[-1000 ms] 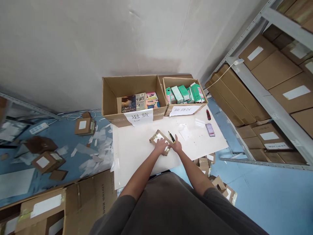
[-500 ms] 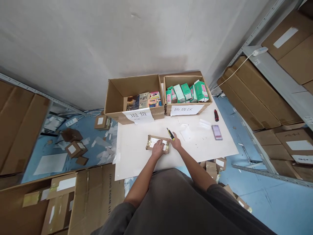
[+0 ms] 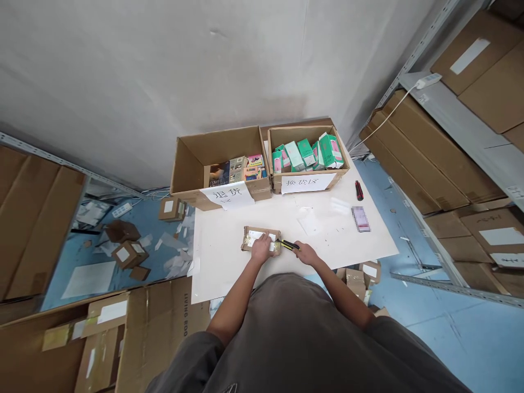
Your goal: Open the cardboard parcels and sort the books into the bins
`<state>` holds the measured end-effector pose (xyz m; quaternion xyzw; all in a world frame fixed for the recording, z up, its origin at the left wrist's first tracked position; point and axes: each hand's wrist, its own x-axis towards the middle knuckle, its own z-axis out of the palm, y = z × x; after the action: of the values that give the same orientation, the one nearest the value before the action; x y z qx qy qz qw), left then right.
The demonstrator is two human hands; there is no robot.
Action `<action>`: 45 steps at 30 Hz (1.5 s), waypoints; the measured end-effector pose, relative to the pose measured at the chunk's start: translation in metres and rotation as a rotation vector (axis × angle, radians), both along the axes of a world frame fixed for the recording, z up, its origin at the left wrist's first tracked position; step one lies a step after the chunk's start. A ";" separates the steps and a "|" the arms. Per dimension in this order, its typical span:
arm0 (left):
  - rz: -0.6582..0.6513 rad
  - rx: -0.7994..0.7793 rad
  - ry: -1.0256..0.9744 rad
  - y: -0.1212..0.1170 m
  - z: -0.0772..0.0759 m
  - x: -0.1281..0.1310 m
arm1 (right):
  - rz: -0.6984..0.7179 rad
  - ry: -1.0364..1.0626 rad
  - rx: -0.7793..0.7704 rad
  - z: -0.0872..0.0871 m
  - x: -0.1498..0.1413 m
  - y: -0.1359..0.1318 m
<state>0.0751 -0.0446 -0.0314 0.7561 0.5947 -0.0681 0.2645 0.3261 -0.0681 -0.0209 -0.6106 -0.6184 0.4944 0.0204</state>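
A small taped cardboard box [image 3: 248,236] with a white label lies on the white-topped table. My left hand [image 3: 261,249] rests on its top, fingers stretched over the label. Held in my right hand [image 3: 305,254] is a yellow and black utility knife [image 3: 290,245]. The knife points left, its tip at the box's right end; whether the blade is in the cardboard I cannot tell.
Behind stand two open cartons with handwritten signs: a left carton [image 3: 192,197] of mixed boxes, a right carton [image 3: 276,185] of green boxes. A red-black cutter [image 3: 359,190] and a blurred purple item [image 3: 361,219] lie right. Shelves with cartons flank the table [image 3: 221,278].
My right hand has drawn back from the box's right edge and turned the knife, so its tip now points left at the box. My left hand stays on top.
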 end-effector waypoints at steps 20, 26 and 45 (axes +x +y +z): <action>0.042 -0.015 0.048 0.004 0.001 0.003 | 0.044 -0.063 0.049 -0.010 0.002 -0.017; 0.027 -0.007 0.066 0.002 0.002 0.006 | -0.003 -0.061 0.054 -0.022 -0.005 -0.044; 0.075 0.033 0.083 0.033 -0.016 -0.022 | 0.068 -0.095 0.205 0.011 0.010 -0.018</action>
<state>0.0531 -0.0114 -0.0471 0.7341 0.6342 -0.0797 0.2292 0.3364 -0.0860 -0.0103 -0.6066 -0.6863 0.3995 0.0368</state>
